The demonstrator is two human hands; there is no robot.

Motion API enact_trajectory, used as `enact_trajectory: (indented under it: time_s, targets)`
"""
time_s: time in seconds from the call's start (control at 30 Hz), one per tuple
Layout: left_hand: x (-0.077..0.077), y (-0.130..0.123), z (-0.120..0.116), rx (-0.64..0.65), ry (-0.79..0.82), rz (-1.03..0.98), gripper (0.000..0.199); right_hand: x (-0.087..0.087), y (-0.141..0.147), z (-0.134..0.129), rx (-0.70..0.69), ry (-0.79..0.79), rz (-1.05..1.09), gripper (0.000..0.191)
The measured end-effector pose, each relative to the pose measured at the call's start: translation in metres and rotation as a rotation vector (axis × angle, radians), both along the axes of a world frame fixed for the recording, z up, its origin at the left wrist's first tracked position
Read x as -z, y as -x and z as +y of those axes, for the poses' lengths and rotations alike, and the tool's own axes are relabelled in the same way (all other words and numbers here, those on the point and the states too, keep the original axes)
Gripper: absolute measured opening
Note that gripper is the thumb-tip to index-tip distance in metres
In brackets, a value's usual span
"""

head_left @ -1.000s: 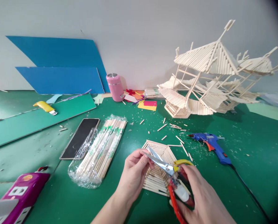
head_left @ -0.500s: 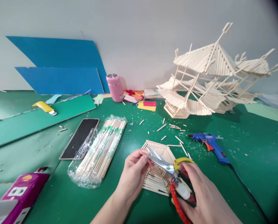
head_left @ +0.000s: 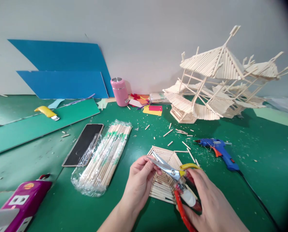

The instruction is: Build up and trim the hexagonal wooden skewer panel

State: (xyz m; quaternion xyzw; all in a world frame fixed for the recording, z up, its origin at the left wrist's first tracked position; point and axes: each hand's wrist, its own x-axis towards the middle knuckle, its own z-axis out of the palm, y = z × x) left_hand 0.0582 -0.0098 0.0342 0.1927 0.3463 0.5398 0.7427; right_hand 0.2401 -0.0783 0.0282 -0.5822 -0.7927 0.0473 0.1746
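Observation:
My right hand (head_left: pixel 208 196) grips a pair of scissors (head_left: pixel 168 168) with yellow and red handles; the metal blades are parted and point up and left. Close to the blade tips, my left hand (head_left: pixel 141 175) is closed in a pinch. What its fingers hold, if anything, is too small and hidden to make out. Beneath both hands a panel of wooden sticks (head_left: pixel 162 191), glued side by side in wedge sections, lies flat on the green table. The scissors and hands cover part of it.
A blue glue gun (head_left: pixel 218 149) lies at right, its cord running to the front. Left are bagged sticks (head_left: pixel 107 154), a phone (head_left: pixel 83 145), a purple power strip (head_left: pixel 25 196) and a yellow cutter (head_left: pixel 46 111). Behind stand a stick pavilion model (head_left: pixel 209 83) and a pink flask (head_left: pixel 120 91).
The scissors and both hands hold nearly the same pose. The whole view has shifted very slightly; nothing on the table has visibly moved.

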Motion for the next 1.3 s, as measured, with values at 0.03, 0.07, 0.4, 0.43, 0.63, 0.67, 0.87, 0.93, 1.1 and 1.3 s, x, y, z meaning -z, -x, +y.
enact_trajectory:
  time_s: [0.03, 0.07, 0.4, 0.43, 0.63, 0.67, 0.87, 0.93, 1.1, 1.3]
  targets:
    - [0.000, 0.000, 0.000, 0.001, -0.001, 0.003, 0.016, -0.001, 0.000, 0.000, -0.001, -0.008, -0.003, 0.064]
    - [0.000, 0.000, -0.001, 0.001, -0.003, 0.006, 0.016, -0.002, 0.001, 0.000, 0.001, -0.013, -0.004, 0.063]
    - [0.000, 0.000, -0.002, 0.000, -0.006, 0.004, 0.015, -0.008, 0.004, 0.006, -0.014, -0.002, 0.044, 0.050]
    - [-0.001, 0.000, -0.002, 0.000, -0.004, 0.007, 0.015, -0.007, 0.004, 0.006, -0.011, 0.008, 0.050, 0.050]
    - [-0.001, 0.000, -0.001, -0.002, 0.001, 0.003, 0.018, -0.005, 0.001, 0.005, -0.013, 0.038, 0.047, 0.051]
    - [-0.001, 0.000, -0.001, -0.003, 0.002, 0.005, 0.018, -0.005, 0.001, 0.005, -0.015, 0.046, 0.052, 0.051]
    - [-0.002, -0.001, -0.001, -0.002, -0.005, 0.029, 0.017, -0.009, 0.002, 0.005, -0.012, 0.077, 0.091, 0.047]
    - [-0.003, -0.001, -0.001, -0.001, -0.009, 0.033, 0.017, -0.011, 0.003, 0.006, -0.013, 0.069, 0.085, 0.045]
    - [-0.002, -0.001, -0.001, 0.015, -0.011, 0.042, 0.017, -0.013, 0.004, 0.007, -0.030, 0.028, 0.055, 0.049]
    - [0.001, 0.002, -0.001, 0.035, 0.021, -0.026, 0.017, -0.013, 0.003, 0.006, -0.036, -0.010, 0.030, 0.052]
